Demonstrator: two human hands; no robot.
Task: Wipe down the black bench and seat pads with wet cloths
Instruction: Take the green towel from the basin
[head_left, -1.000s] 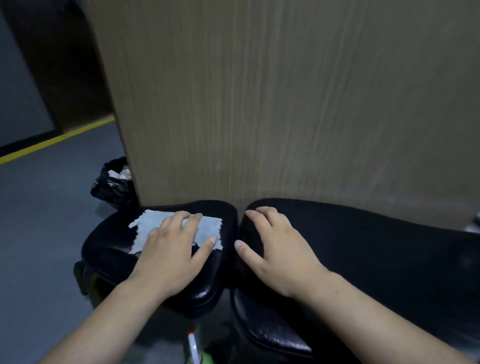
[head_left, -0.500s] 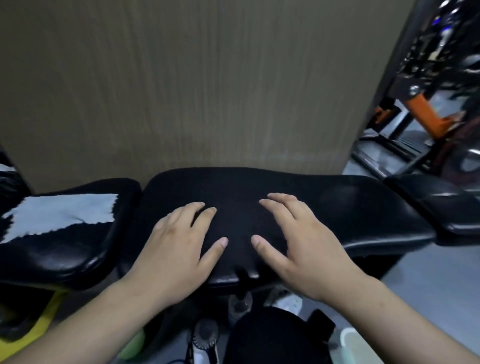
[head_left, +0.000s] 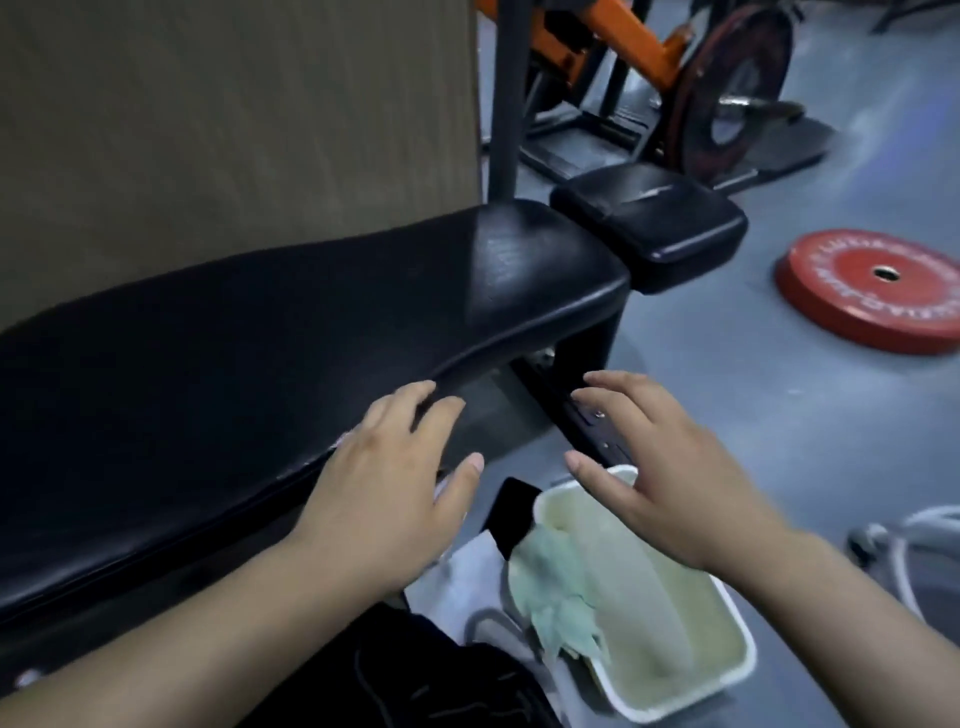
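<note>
A white basin (head_left: 744, 649) on the floor beside the black bench (head_left: 260, 338) holds a green cloth (head_left: 561, 592) bunched at its left rim. The right hand (head_left: 654, 467) hovers above the basin, fingers apart and empty. The left hand (head_left: 384, 499), fingers spread, is at the bench's near edge.

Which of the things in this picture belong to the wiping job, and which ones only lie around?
For the job:
- black bench pad
- small seat pad
- green cloth in the white basin
- left hand and right hand, both empty

Lying about:
- red weight plate on the floor
- orange machine
</note>
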